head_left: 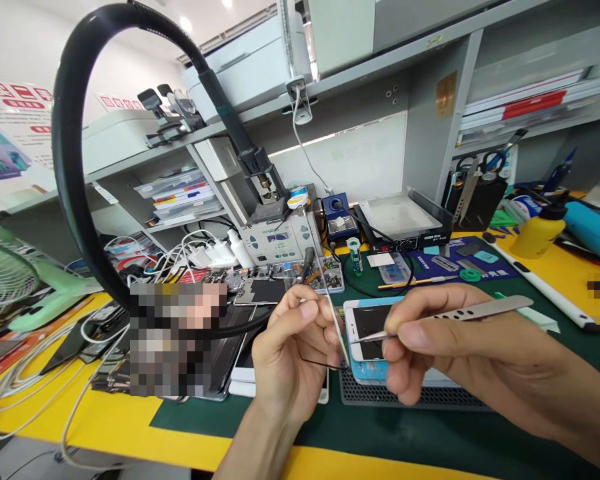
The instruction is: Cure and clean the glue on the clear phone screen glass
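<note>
My left hand (286, 353) is raised above the green mat (420, 440), with thumb and fingers pinched on a thin clear sheet (338, 327) held edge-on. My right hand (445, 353) is closed on metal tweezers (460, 315), whose tip touches the edge of that sheet. Just behind the sheet a white smartphone (367, 330) lies face up on a blue holder over a dark perforated pad (410, 397).
A black hose (75, 173) arcs over the left side to a rework station (280, 243). Phone parts, cables and a green fan (10, 280) crowd the left. A heating plate (405, 223), yellow bottle (537, 233), white pen tool (545, 290) and tool holder (473, 193) stand behind and right.
</note>
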The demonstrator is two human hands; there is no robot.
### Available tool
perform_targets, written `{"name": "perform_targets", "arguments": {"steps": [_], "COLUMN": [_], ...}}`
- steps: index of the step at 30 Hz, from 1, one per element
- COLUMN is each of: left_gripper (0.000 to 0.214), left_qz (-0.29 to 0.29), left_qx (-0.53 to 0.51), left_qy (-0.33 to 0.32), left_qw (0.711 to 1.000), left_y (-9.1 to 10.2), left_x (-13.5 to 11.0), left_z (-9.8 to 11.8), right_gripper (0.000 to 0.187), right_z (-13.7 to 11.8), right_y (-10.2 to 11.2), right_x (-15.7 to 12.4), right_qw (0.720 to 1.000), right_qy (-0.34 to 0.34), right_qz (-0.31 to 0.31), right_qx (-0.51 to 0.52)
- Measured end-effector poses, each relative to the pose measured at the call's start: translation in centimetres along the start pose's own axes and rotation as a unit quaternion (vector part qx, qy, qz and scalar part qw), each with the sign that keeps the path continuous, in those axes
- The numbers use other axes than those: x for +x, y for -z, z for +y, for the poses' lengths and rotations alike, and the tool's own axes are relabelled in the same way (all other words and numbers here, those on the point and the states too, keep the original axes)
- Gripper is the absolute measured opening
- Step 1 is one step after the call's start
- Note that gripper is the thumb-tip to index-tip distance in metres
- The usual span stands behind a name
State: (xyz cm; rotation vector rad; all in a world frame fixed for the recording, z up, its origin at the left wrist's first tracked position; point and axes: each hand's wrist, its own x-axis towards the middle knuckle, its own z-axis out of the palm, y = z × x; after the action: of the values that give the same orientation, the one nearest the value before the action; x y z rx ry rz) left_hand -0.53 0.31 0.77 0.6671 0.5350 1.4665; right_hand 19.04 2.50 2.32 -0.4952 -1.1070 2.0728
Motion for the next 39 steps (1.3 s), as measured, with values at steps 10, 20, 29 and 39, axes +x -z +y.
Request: {"name": "perform_targets", "arguments": {"steps": [10,20,29,39], "left_gripper": [0.002,0.003,0.002,0.004], "left_qz": [-0.01,-0.022,-0.025,-0.021], "left_qx": [-0.014,-0.015,-0.019,-0.011], "left_qy": [0.007,0.009,0.009,0.01], "left_qw": [1.0,1.0,0.999,1.0], "left_y": [0.26,0.34,0.38,0.31], "left_x": [-0.1,-0.01,-0.06,-0.01], "left_z": [0.03,0.0,0.05,0.04], "right_gripper": [0.008,0.006,0.006,0.008], "right_z": [0.38,0.46,0.49,0.55], "right_y": [-0.33,-0.06,-0.19,-0.11], "right_x": [0.21,0.17,0.19,0.15], "right_qw": [1.0,1.0,0.999,1.0], "right_qy": [-0.012,-0.01,-0.008,-0.016], "right_qz": [-0.004,-0.006,-0.009,0.0], "right_qx": [0.018,0.023,0.03,0.026]}}
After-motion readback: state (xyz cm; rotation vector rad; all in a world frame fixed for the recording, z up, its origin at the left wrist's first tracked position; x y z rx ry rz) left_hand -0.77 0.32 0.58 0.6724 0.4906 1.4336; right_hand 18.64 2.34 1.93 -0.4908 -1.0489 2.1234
